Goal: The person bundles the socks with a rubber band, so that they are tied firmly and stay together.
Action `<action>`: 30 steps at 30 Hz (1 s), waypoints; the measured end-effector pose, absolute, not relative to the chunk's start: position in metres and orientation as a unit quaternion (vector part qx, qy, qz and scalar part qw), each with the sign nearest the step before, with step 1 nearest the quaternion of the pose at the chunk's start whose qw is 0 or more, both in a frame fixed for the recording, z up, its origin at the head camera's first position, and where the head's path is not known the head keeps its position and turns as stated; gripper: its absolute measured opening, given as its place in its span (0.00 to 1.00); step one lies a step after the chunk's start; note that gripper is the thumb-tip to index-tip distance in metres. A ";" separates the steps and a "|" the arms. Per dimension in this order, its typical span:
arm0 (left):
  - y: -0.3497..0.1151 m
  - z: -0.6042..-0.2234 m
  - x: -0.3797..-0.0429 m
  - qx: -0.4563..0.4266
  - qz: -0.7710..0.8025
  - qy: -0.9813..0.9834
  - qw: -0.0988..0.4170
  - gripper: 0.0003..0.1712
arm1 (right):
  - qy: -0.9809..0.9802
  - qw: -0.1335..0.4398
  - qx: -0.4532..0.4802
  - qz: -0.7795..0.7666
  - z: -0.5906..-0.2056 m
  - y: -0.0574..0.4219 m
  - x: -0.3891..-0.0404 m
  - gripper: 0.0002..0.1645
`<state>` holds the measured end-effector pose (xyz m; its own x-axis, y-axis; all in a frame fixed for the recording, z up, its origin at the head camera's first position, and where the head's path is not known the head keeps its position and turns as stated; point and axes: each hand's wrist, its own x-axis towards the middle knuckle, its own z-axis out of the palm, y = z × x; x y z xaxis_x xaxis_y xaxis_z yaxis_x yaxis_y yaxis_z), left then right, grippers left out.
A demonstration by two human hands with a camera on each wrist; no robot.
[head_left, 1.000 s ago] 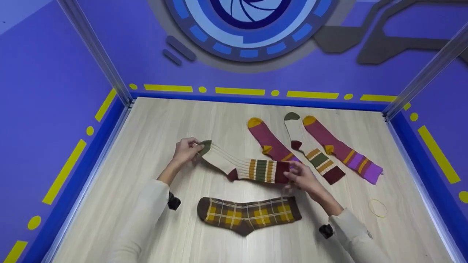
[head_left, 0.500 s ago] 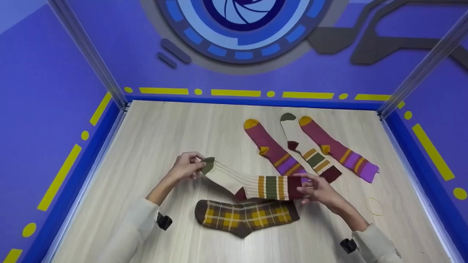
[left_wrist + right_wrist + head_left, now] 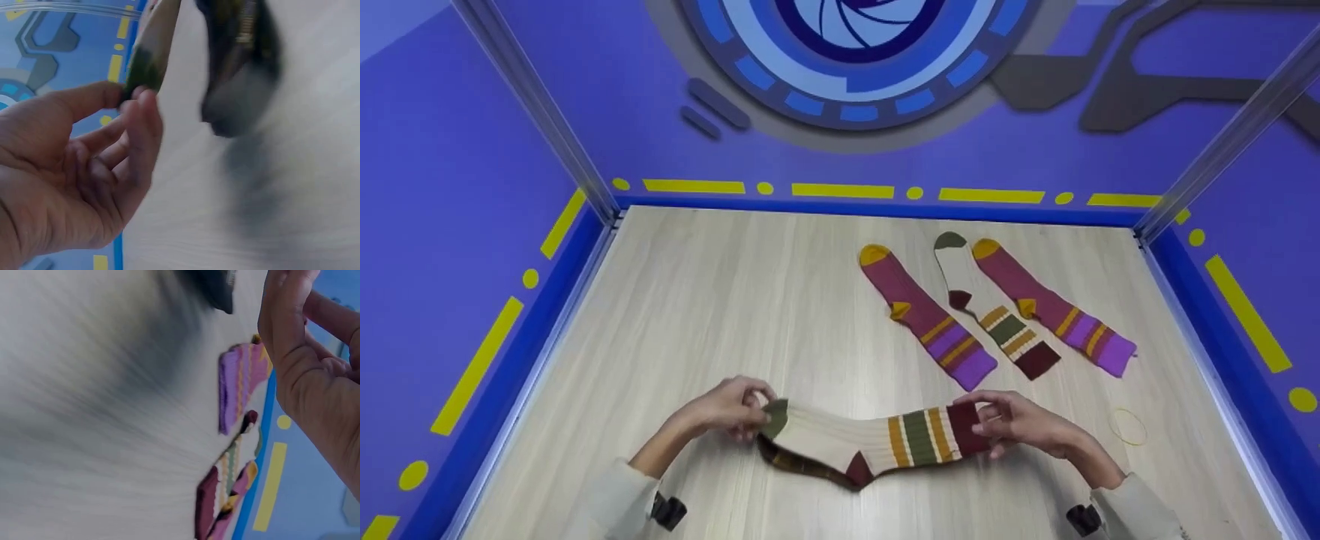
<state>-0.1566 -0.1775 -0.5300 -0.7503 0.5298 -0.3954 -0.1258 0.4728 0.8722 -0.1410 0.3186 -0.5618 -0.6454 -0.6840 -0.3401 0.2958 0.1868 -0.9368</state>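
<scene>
A cream sock (image 3: 829, 442) with a green toe, maroon heel and striped cuff is stretched level between both hands. My left hand (image 3: 727, 409) pinches its green toe, which also shows in the left wrist view as a green tip (image 3: 145, 70) between thumb and fingers. At the maroon cuff end, my right hand (image 3: 1020, 424) grips the edge. Beneath lies a brown and yellow plaid sock (image 3: 802, 463), mostly covered in the head view; its dark toe (image 3: 239, 104) stands apart from the cream one in the left wrist view.
Farther back right lie a maroon and purple sock (image 3: 926, 319), a second cream striped sock (image 3: 997, 315) and another maroon and purple sock (image 3: 1054, 307). A thin yellow rubber band (image 3: 1129, 426) rests on the wooden table (image 3: 697, 300). Blue walls (image 3: 840, 150) enclose the sides and back.
Both hands have brought the cream sock toward the person, from behind the plaid sock to over it. The nearest maroon and purple sock is now fully uncovered.
</scene>
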 end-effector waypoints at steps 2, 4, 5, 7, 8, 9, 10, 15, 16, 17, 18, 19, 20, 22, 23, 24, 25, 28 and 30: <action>-0.182 -0.537 -0.150 0.136 0.491 0.793 0.334 0.14 | 0.673 0.385 -0.149 -0.614 -0.568 0.313 -0.139 0.31; -0.185 -0.543 -0.146 0.142 0.490 0.791 0.337 0.14 | 0.686 0.374 -0.148 -0.606 -0.572 0.308 -0.138 0.30; -0.186 -0.544 -0.145 0.142 0.491 0.790 0.338 0.15 | 0.693 0.368 -0.147 -0.602 -0.574 0.307 -0.138 0.30; -0.188 -0.547 -0.144 0.139 0.494 0.790 0.335 0.15 | 0.712 0.354 -0.145 -0.589 -0.574 0.304 -0.137 0.29; -0.188 -0.548 -0.143 0.137 0.495 0.791 0.332 0.15 | 0.722 0.346 -0.145 -0.582 -0.574 0.303 -0.137 0.29; -0.188 -0.549 -0.143 0.134 0.494 0.793 0.329 0.14 | 0.733 0.336 -0.145 -0.573 -0.574 0.302 -0.137 0.28; -0.188 -0.551 -0.143 0.131 0.492 0.798 0.323 0.14 | 0.745 0.326 -0.145 -0.563 -0.573 0.301 -0.136 0.27; -0.186 -0.558 -0.140 0.129 0.470 0.826 0.283 0.19 | 0.819 0.240 -0.170 -0.492 -0.571 0.294 -0.135 0.26; -0.185 -0.560 -0.139 0.128 0.469 0.828 0.278 0.20 | 0.832 0.222 -0.176 -0.477 -0.572 0.293 -0.135 0.26; -0.184 -0.561 -0.138 0.129 0.467 0.830 0.274 0.21 | 0.844 0.205 -0.181 -0.462 -0.572 0.292 -0.134 0.26; -0.183 -0.562 -0.137 0.129 0.467 0.832 0.272 0.22 | 0.853 0.190 -0.186 -0.449 -0.573 0.291 -0.133 0.26; -0.182 -0.563 -0.137 0.129 0.465 0.833 0.269 0.22 | 0.862 0.179 -0.188 -0.436 -0.574 0.290 -0.132 0.26; -0.180 -0.565 -0.136 0.128 0.466 0.834 0.267 0.22 | 0.867 0.174 -0.188 -0.428 -0.575 0.289 -0.131 0.26; -0.178 -0.567 -0.136 0.124 0.465 0.836 0.264 0.21 | 0.873 0.172 -0.186 -0.416 -0.576 0.288 -0.129 0.25; -0.176 -0.568 -0.136 0.123 0.463 0.839 0.260 0.20 | 0.875 0.171 -0.185 -0.413 -0.577 0.287 -0.128 0.24; -0.175 -0.569 -0.137 0.121 0.462 0.841 0.255 0.19 | 0.877 0.168 -0.186 -0.409 -0.578 0.286 -0.127 0.24; -0.174 -0.570 -0.137 0.118 0.461 0.843 0.251 0.19 | 0.878 0.164 -0.186 -0.408 -0.578 0.285 -0.127 0.24; -0.173 -0.572 -0.141 0.108 0.464 0.847 0.236 0.18 | 0.880 0.153 -0.187 -0.408 -0.579 0.283 -0.126 0.23; -0.172 -0.573 -0.144 0.103 0.463 0.851 0.225 0.17 | 0.883 0.141 -0.189 -0.406 -0.581 0.281 -0.127 0.23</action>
<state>-0.1445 -0.1724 -0.5730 -0.8776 0.3835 -0.2875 -0.0328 0.5504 0.8343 -0.1271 0.2811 -0.5807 -0.8890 -0.4476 -0.0963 -0.2187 0.5999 -0.7696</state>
